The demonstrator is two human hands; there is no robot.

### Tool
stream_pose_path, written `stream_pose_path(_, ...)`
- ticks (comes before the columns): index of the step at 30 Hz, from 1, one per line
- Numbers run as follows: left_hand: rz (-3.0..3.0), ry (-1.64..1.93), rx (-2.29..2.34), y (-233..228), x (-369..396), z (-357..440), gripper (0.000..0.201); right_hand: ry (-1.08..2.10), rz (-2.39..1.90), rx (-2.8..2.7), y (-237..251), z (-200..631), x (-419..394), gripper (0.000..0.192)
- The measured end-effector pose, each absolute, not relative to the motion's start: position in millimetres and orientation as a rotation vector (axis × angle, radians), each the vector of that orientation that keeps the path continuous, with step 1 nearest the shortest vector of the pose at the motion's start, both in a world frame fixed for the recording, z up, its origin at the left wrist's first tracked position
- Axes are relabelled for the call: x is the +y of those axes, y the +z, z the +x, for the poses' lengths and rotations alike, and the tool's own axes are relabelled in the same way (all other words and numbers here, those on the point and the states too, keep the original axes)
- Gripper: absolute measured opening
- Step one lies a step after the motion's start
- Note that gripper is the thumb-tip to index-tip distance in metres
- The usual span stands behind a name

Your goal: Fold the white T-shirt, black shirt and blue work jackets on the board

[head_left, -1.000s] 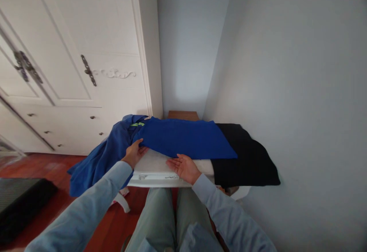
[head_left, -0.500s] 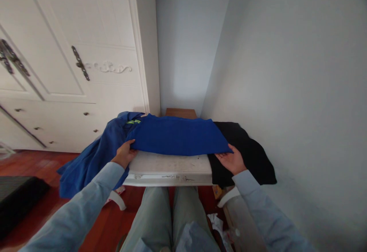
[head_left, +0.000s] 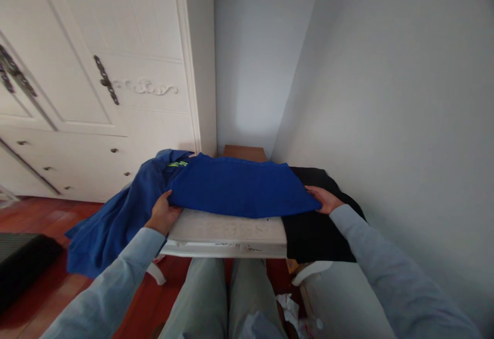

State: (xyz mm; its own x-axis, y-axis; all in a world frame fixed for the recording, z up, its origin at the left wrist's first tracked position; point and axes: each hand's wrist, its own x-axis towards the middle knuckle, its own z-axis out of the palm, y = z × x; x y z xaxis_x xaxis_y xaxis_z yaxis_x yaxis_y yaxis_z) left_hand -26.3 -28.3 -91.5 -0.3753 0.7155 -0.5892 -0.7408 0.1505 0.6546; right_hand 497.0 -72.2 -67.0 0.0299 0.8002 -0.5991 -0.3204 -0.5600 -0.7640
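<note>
Underhand, soft folded blue cloth (head_left: 239, 187) (perhaps knit), flat rectangle.

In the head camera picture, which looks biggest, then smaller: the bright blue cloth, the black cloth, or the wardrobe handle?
1. Bright blue cloth, spread widest across the table.
2. Black cloth, partly hidden under the blue one, so its true size is unsure.
3. Wardrobe handle, by far the smallest, though farther from the camera.

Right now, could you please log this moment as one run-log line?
left hand: grips blue shirt left edge | right hand: at its right edge, on black cloth | shirt: flat on white table
</note>
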Motion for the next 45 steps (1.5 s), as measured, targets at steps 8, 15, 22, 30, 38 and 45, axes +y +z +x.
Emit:
stream_pose_path(8,-0.061,1.509,1.216,-90.0,-34.3,-28.4,0.044,1.701,-1.487,-0.637,-62.9,485.9,-2.5,0.026)
stream_pose_path(15,-0.069,1.584,1.15,-85.2,-40.0,-16.6,0.036,1.616,-1.487,-0.629,-69.5,487.7,56.2,0.023)
stream_pose_path(22,0.066,1.544,1.03,-86.5,-40.1,2.6,0.023,1.599,-1.661,-0.779,-74.9,485.2,88.3,0.016)
stream_pose_path(30,0.085,1.639,1.451,-95.6,-23.4,9.0,0.03,0.924,-1.769,-1.202,-57.3,455.2,99.6,0.025)
stream_pose_path(38,0.378,1.774,1.327,-59.4,-28.9,28.3,0.018,0.043,-1.902,-1.817,23.4,422.5,29.8,0.023)
stream_pose_path(45,0.574,1.771,0.992,-23.5,-41.7,67.5,0.016,-0.558,-2.159,-1.825,93.3,447.2,-87.2,0.033)
